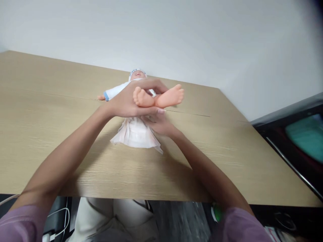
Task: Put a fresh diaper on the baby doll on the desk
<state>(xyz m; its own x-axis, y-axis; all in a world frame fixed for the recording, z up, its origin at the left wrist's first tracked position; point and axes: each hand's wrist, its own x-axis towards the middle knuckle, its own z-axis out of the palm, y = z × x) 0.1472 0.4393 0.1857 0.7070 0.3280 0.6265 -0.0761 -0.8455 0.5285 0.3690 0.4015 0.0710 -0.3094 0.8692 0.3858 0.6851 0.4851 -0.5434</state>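
Observation:
A baby doll in a white top with blue cuffs and a white patterned cap lies on its back, head toward the wall. My left hand is closed round its lower legs and holds the two bare feet up, soles toward me. Beneath the raised legs, a white diaper lies spread on the table, its near end fanned out. My right hand is low under the feet, beside the diaper's upper part. Its fingertips are hidden under the doll and my left hand, so their grip does not show.
The light wooden table meets a white wall at the back. A black-framed screen stands at the right edge. Below the front edge are a white cable and a green-and-white round item.

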